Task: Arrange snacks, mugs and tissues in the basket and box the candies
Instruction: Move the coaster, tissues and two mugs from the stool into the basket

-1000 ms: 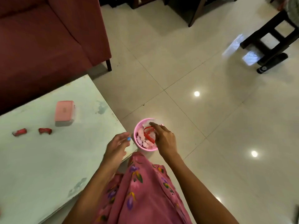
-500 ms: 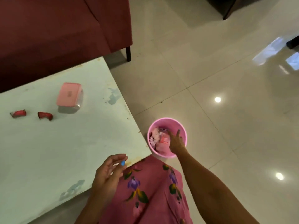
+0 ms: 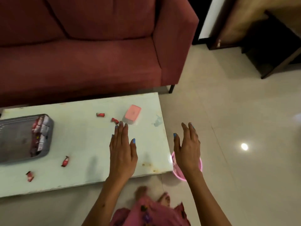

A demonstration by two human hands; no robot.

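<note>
Your desk (image 3: 78, 144) carries the grey basket (image 3: 22, 141) far to the left and the pink box (image 3: 132, 113) just ahead of your left hand (image 3: 122, 154), its long axis running away to the right. Both hands are flat, fingers straight and empty. The right hand (image 3: 189, 150) hangs off the desk edge, so the nearest candy (image 3: 115, 120), just left of your left fingertips (image 3: 121, 126), is the left hand's reach.

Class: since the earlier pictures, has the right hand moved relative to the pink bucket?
Yes. The right hand has come up out of the pink bucket and hangs open above it, beside the table.
</note>
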